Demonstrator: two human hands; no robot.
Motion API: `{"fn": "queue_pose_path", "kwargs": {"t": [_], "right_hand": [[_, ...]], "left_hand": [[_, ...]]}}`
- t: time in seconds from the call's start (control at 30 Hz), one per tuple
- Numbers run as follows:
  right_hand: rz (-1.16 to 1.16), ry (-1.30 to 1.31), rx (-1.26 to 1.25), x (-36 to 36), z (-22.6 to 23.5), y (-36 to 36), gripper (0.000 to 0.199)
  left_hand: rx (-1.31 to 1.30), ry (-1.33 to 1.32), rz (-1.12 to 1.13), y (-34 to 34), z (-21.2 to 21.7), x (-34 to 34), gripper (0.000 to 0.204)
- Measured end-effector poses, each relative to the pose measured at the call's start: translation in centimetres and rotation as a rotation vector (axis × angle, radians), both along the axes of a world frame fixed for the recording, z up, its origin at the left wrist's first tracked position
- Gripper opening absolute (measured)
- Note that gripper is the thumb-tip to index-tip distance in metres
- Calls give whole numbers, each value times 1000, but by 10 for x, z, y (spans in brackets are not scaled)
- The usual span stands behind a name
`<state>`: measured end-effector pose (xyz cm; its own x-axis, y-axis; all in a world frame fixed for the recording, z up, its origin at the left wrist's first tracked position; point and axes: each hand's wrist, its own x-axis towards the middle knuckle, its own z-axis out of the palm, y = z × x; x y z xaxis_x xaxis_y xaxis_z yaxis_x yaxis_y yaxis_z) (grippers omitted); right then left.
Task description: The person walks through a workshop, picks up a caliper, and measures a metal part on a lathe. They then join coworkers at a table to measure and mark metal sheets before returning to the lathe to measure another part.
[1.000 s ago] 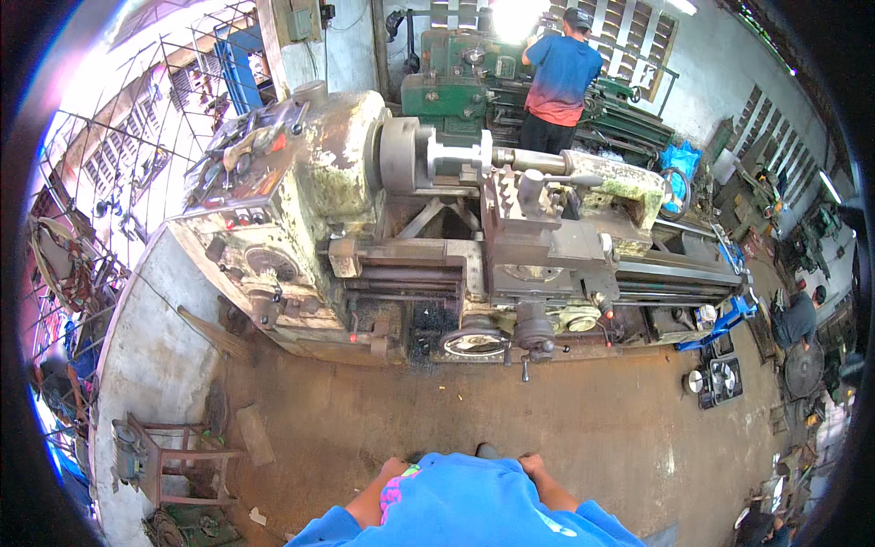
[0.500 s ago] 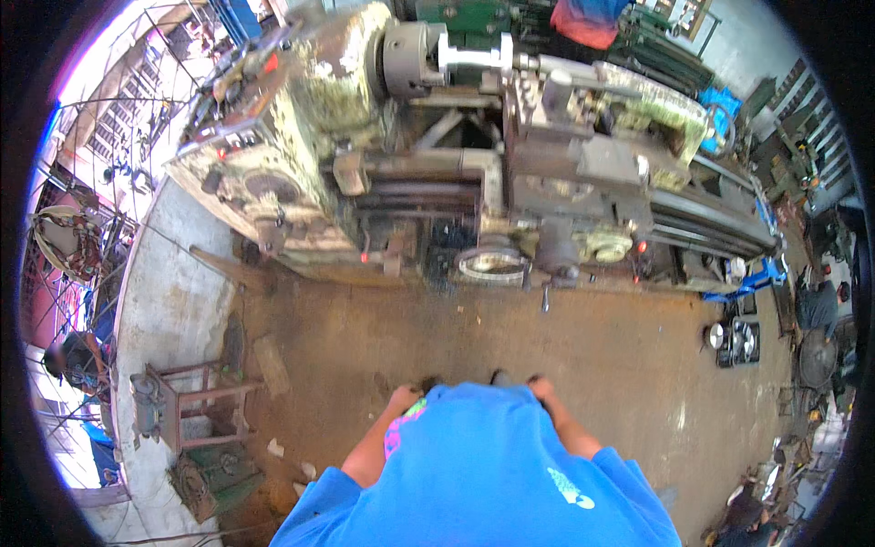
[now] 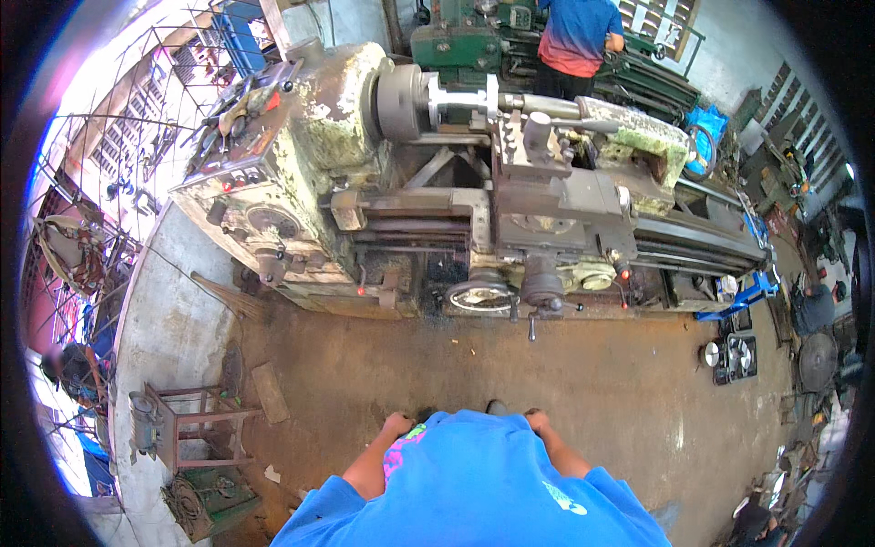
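Rust-stained concrete floor [image 3: 592,383], small metal stool [image 3: 196,424] at left, daylight through barred windows [image 3: 100,155].

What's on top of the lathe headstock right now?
Loose hand tools lie on the headstock top; which kinds is unclear. Its far side is hidden by its own bulk.

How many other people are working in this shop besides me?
1 that shows clearly: a person in a blue and red shirt stands at the green machine behind the big lathe. Others may be hidden near the cluttered right edge.
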<state>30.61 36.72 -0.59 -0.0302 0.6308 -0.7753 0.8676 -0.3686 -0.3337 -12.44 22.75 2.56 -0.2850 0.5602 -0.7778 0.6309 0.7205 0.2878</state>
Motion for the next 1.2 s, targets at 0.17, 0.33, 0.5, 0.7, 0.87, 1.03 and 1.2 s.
{"fn": "queue_pose_path", "kwargs": {"t": [0.17, 0.33, 0.5, 0.7, 0.87, 1.03, 1.2], "right_hand": [[67, -58, -22, 3, -1, 11, 52], [149, -39, 17, 6, -20, 26, 52], [59, -5, 152, 17, -28, 10, 51], [-29, 54, 61, 25, -20, -5, 48], [-38, 93, 56, 35, -7, -16, 47], [-137, 85, -37, 48, 10, -11, 46], [28, 106, 10, 72, -20, 0, 37]], "left_hand": [[112, -100, -50, 18, -4, 14, 50], [38, -76, -28, 25, 3, 13, 52], [17, -77, 43, 13, 9, 15, 52], [20, 3, -28, 10, -2, 24, 52], [25, -20, -61, 8, 4, 33, 44], [15, -2, -83, 10, 30, 59, 38], [67, 274, 171, 15, 72, 93, 42]]}}
